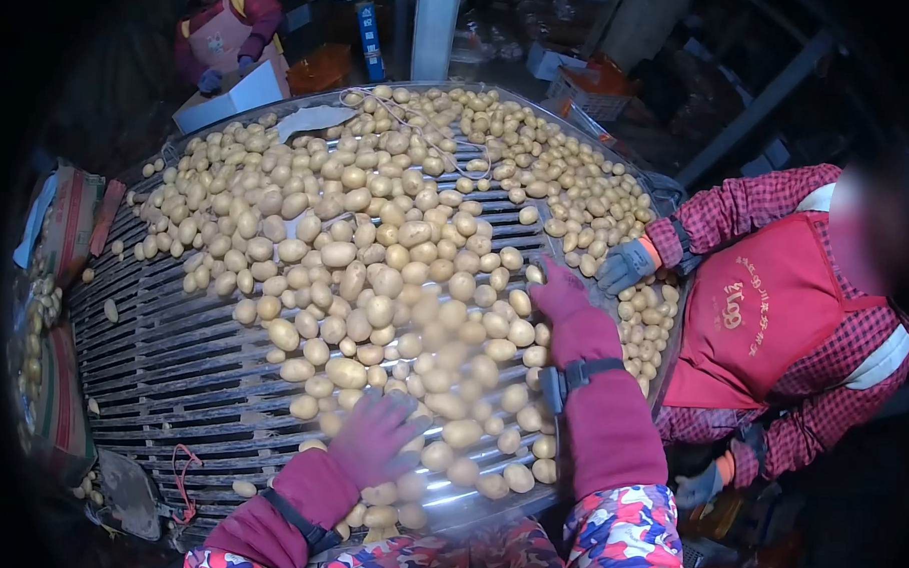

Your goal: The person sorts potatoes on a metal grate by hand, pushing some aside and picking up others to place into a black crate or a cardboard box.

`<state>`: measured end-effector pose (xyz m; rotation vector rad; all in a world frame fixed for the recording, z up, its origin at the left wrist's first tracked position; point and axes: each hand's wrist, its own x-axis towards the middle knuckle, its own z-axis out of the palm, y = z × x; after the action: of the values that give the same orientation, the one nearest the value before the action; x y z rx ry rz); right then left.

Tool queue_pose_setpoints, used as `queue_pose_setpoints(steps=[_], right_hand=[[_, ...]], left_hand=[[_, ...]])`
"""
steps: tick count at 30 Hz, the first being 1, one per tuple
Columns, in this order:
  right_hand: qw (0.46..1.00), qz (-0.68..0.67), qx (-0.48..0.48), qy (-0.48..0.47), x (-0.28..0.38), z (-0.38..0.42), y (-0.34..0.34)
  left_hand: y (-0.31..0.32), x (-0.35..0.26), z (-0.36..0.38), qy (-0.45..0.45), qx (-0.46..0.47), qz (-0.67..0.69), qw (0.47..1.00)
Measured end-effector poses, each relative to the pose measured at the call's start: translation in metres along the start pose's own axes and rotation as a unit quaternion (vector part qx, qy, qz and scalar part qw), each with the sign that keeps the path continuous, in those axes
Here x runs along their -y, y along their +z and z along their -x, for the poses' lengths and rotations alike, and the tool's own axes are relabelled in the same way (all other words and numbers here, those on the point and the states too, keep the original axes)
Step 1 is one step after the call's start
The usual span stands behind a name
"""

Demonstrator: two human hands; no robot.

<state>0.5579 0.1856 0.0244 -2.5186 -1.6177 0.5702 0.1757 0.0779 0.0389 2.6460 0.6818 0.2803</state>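
Head view looks down on a roller sorting table (pixel 151 374) of metal bars, heaped with small yellow potatoes (pixel 376 241). The person's left hand (pixel 377 437), in a maroon glove, lies flat and spread on the potatoes at the near edge, fingers released and closed on nothing. The right hand (pixel 557 293), gloved the same, reaches farther out to the right rim of the pile; its fingers point forward over the potatoes, and whether it pinches one cannot be told from this angle. A black strap (pixel 571 376) circles the right forearm.

A co-worker in a red apron (pixel 754 315) stands at the right side, with one grey-gloved hand (pixel 623 265) resting on the potatoes just beside the person's right hand. A second person in a pink apron (pixel 223 31) bends over a white box (pixel 236 94) at the far end.

The likely trouble lies at the near rim: potatoes there are blurred, which suggests they are rolling, and a flat open palm could let them slip past and drop off the edge. The two hands so close at the right rim might also collide or reach for the same potato. A loose cord (pixel 420 133) lying across the far potatoes, and a red string (pixel 181 475) on the bare bars, could catch between the rollers. Glove fingertips pressed low between bars risk being nipped.
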Motion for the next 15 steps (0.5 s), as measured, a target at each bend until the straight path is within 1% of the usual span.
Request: queue_pose_setpoints(steps=[2, 3, 4, 6, 8, 10, 11, 12, 13, 14, 15], right_hand=[[0.984, -0.131, -0.105, -0.053, 0.003, 0.04, -0.02], [0.964, -0.231, -0.087, -0.097, -0.005, 0.06, -0.025], [0.932, -0.329, -0.068, -0.136, -0.019, 0.084, -0.032], [0.903, -0.412, 0.026, -0.119, -0.02, 0.165, -0.081], [0.96, -0.248, 0.073, -0.112, -0.065, 0.222, -0.103], [0.981, -0.161, 0.108, -0.028, -0.098, 0.277, -0.11], [0.981, -0.159, 0.107, -0.02, -0.108, 0.294, -0.111], [0.981, -0.006, 0.188, 0.042, -0.116, 0.306, -0.111], [0.949, 0.146, 0.263, 0.099, -0.122, 0.312, -0.11], [0.95, 0.143, 0.26, 0.1, -0.122, 0.31, -0.106], [0.981, 0.049, 0.174, 0.074, -0.119, 0.305, -0.1]], left_hand=[[0.002, 0.001, 0.001, -0.009, -0.013, 0.006, 1.0], [0.003, 0.003, 0.003, -0.008, -0.023, 0.009, 1.0], [0.004, 0.002, 0.004, -0.017, -0.028, 0.012, 0.999], [-0.007, -0.005, -0.004, 0.0, -0.046, -0.014, 0.999], [-0.005, -0.005, -0.005, 0.002, -0.052, -0.005, 0.999], [-0.004, -0.007, -0.005, -0.001, -0.051, -0.02, 0.998], [-0.006, -0.009, -0.007, -0.004, -0.043, -0.014, 0.999], [-0.004, -0.011, -0.007, 0.0, -0.043, -0.01, 0.999], [-0.003, -0.012, -0.008, -0.005, -0.04, -0.021, 0.999], [-0.004, -0.011, -0.007, -0.011, -0.034, -0.034, 0.999], [-0.003, -0.011, -0.006, -0.009, -0.03, -0.038, 0.999]])
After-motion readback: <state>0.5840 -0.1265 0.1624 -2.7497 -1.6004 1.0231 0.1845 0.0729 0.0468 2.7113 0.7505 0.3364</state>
